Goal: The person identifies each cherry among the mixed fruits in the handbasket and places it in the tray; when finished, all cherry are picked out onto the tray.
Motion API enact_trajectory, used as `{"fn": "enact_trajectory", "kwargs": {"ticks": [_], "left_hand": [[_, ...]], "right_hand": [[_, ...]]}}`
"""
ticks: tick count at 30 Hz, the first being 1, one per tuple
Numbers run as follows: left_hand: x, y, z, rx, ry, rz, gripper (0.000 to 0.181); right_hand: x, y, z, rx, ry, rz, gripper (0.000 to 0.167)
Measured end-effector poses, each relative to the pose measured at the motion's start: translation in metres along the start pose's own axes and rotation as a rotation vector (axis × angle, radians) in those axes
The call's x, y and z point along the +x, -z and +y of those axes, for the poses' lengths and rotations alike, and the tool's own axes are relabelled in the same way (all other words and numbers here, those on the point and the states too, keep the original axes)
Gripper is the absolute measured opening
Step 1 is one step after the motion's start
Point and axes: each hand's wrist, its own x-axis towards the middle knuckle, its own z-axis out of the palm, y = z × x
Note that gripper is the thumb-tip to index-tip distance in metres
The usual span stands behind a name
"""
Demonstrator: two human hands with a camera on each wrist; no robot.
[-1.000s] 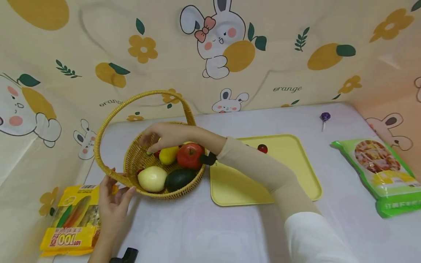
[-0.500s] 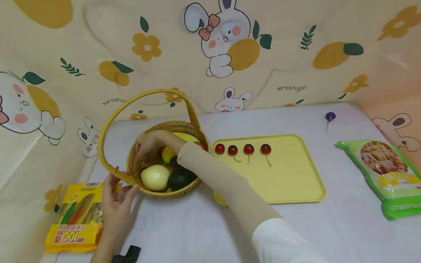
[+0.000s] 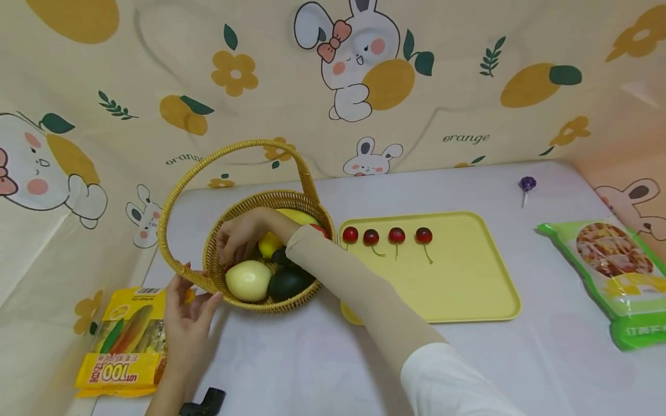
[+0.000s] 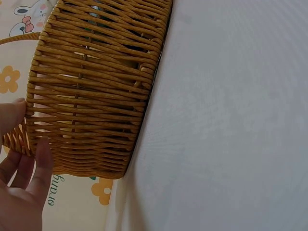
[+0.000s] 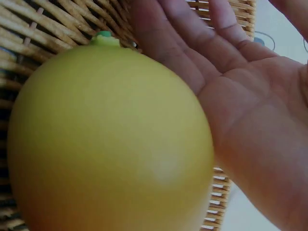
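Note:
My left hand holds the left rim of the wicker basket at the foot of its handle, thumb and fingers on either side in the left wrist view. Inside the basket, my right hand reaches down at the left, fingertips hidden. A yellow fruit with a green stem lies beside its palm in the right wrist view; nothing shows in the hand. Also in the basket are a pale yellow fruit, a dark green fruit, a smaller yellow fruit and a partly hidden red apple.
Right of the basket, a yellow tray bears several cherries in a row. A purple lollipop and a green food bag lie farther right. A yellow packet is behind the left hand. Patterned cloth hangs at the back.
My right hand has gone lower and left into the basket, and the forearm has swung off the tray, uncovering the cherries. My left hand keeps its hold; the view has shifted slightly.

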Motion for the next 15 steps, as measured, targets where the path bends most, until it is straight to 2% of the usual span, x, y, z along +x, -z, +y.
{"fn": "enact_trajectory", "kwargs": {"ticks": [7, 15], "left_hand": [[-0.0005, -0.0003, 0.0014, 0.0, 0.019, 0.008, 0.077], [0.0, 0.0007, 0.0013, 0.01, 0.053, 0.009, 0.078]], "right_hand": [[0.0003, 0.0008, 0.003, 0.057, 0.019, 0.012, 0.011], [0.0014, 0.0014, 0.0046, 0.012, 0.049, 0.009, 0.013]]}}
